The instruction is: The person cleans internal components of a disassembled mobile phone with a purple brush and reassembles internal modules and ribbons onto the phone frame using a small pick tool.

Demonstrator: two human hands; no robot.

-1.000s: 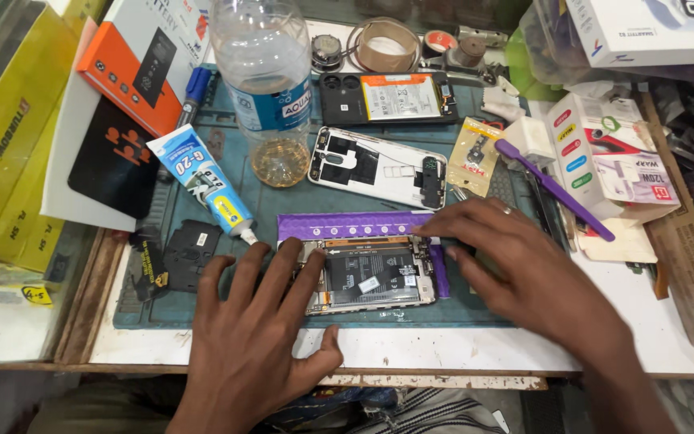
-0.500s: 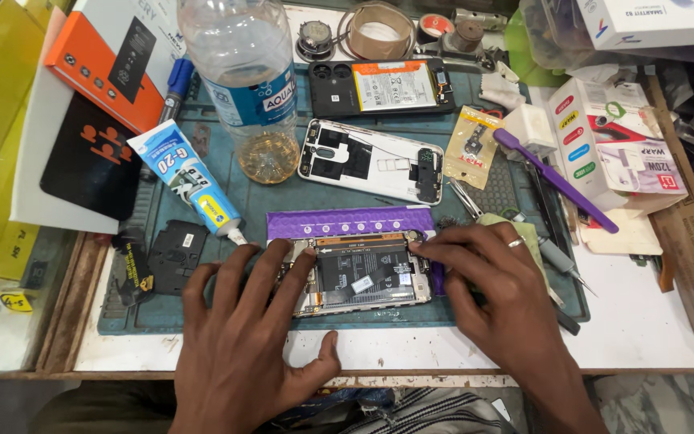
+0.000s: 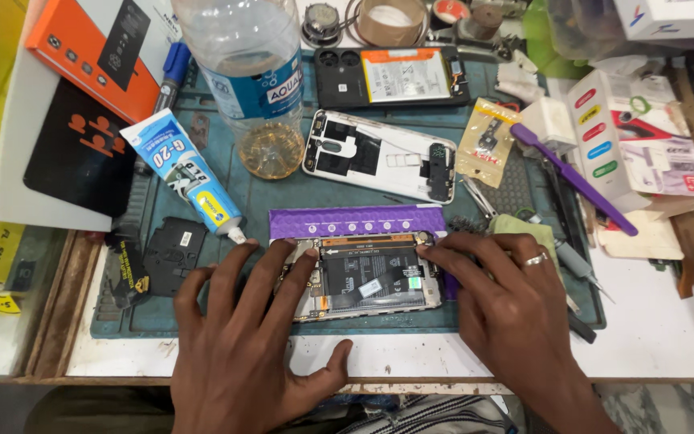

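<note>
An opened phone (image 3: 371, 275) with its black battery showing lies on a purple pad (image 3: 359, 220) on the teal work mat (image 3: 283, 201). My left hand (image 3: 242, 345) lies flat, its fingertips pressing on the phone's left end. My right hand (image 3: 508, 305), a ring on one finger, touches the phone's right end with its fingertips at the upper right corner. Neither hand holds a tool.
Behind the phone lie a white phone frame (image 3: 375, 154), a black phone back with a battery (image 3: 395, 76), a clear bottle (image 3: 251, 72), a glue tube (image 3: 182, 173), a purple tool (image 3: 572, 177), a small black part (image 3: 174, 245) and boxes on both sides.
The view has shifted so the bench sits lower and closer. Both hands stay on the opened phone, with the right fingertips a little further onto its upper right corner.
</note>
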